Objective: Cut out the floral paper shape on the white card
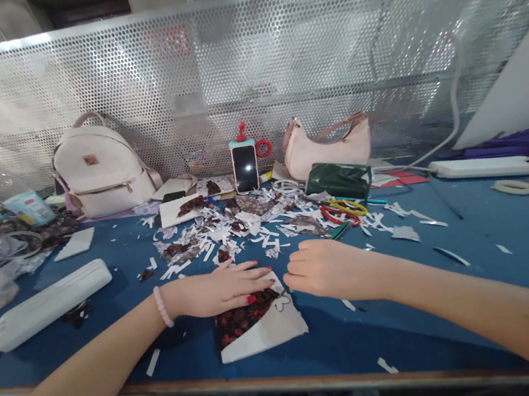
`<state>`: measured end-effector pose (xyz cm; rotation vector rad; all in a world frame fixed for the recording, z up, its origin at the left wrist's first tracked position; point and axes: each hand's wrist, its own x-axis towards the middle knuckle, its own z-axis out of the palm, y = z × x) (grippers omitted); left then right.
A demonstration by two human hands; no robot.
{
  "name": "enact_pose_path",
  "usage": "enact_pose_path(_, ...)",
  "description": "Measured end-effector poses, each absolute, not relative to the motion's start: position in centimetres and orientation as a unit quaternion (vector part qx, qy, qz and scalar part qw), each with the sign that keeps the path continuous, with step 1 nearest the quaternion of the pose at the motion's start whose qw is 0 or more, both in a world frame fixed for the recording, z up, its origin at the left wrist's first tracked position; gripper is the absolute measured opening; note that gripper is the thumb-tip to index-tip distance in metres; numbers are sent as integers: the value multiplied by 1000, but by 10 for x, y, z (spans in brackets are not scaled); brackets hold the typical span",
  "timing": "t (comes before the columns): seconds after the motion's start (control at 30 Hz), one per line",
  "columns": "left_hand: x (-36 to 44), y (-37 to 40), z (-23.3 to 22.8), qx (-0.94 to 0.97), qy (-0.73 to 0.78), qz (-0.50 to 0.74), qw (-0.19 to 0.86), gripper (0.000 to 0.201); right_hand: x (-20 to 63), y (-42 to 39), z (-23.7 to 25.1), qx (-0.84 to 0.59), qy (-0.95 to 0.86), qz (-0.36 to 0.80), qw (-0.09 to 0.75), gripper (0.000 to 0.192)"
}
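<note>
My left hand [219, 290] lies flat, fingers spread, on a white sheet with a dark red floral pattern [258, 324] near the front edge of the blue table [509, 265]. My right hand [324, 269] is curled into a loose fist just right of the sheet's top corner, its fingertips touching the sheet's edge; whether it holds something small is hidden. A pink bead bracelet [161, 306] circles my left wrist.
Paper scraps [229, 231] litter the middle. Behind them stand a phone on a holder [245, 166], a white backpack [100, 168], a pink handbag [331, 143], a green pouch [338, 179] and scissors [345, 210]. A white case [51, 302] lies left, a power strip [490, 166] right.
</note>
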<state>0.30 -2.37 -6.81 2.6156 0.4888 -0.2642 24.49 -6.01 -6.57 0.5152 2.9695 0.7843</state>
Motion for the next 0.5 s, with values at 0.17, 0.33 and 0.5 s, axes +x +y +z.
enact_pose_path(0.17, 4, -24, -67, 954, 172, -91, 227, 46, 248, -60, -60, 172, 953, 240, 61, 14)
enact_pose_path(0.33, 6, -26, -66, 955, 178, -105, 213, 47, 247, -62, -55, 173, 954, 232, 77, 13)
enact_pose_path(0.5, 4, -27, -66, 956, 177, -108, 206, 47, 249, -64, -49, 185, 956, 214, 78, 15)
